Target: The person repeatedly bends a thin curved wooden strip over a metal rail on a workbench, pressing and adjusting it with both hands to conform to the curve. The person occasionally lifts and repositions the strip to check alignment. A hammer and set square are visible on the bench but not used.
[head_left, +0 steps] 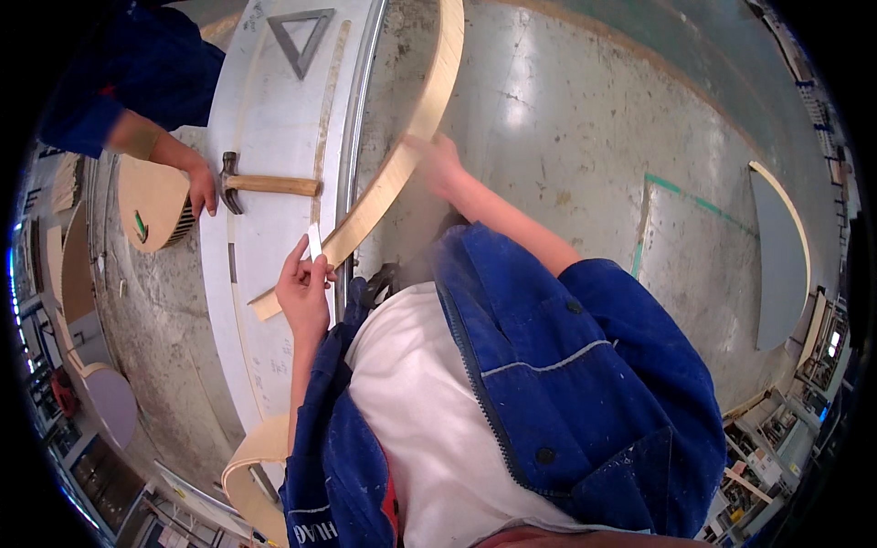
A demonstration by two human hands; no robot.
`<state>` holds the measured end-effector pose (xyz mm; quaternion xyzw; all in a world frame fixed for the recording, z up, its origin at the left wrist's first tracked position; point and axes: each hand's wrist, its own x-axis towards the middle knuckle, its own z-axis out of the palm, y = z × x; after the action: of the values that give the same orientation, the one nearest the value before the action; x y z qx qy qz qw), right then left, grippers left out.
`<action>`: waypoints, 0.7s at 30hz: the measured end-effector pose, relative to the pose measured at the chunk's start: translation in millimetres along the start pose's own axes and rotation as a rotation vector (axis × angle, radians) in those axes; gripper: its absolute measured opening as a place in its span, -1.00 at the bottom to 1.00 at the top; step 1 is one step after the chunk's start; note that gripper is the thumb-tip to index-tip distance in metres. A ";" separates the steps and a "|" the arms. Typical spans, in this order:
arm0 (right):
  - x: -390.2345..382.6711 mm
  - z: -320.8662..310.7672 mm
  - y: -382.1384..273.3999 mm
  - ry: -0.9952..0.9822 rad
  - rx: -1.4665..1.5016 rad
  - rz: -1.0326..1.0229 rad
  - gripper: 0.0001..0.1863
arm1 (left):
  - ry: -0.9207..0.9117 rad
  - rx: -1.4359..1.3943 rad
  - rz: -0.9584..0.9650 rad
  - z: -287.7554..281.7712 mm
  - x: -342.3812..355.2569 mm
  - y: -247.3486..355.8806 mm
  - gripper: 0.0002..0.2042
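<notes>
A long curved pale wooden strip (375,199) runs from the white table (265,365) out over the floor. My left hand (304,290) is closed by the strip's near end, pinching a small flat white piece (315,240) between thumb and fingers; its exact kind is unclear. Farther along the strip, my right hand (440,166) grips its right edge, smeared by motion, with a finger across the top face. A claw hammer (274,184) with a wooden handle lies on the table beyond my left hand. A grey triangular frame (301,41) lies at the table's far end.
Across the table, a co-worker's hand (201,187) rests near a rounded wooden piece (155,201) with a green item (141,225) on it. A bent wooden piece (251,466) stands near my left side. A grey curved panel (781,265) is at far right.
</notes>
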<state>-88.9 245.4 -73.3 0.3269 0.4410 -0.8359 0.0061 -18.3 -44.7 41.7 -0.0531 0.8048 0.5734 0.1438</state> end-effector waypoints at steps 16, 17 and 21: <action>-45.6 -14.8 -25.9 -0.058 -0.215 0.168 -0.74 | 0.270 0.112 0.192 18.5 47.3 -57.9 -0.54; -50.5 -13.5 -31.1 -0.072 -0.333 0.159 -0.73 | 0.253 0.105 0.203 14.6 46.9 -59.1 -0.54; -60.6 -5.8 -42.2 -0.098 -0.674 0.068 -0.54 | 0.288 0.235 0.250 -1.5 48.6 -61.4 -0.56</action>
<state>-50.8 258.6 -11.3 0.2805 0.6803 -0.6572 0.1630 -49.4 -63.0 -27.8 -0.0171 0.8786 0.4756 -0.0398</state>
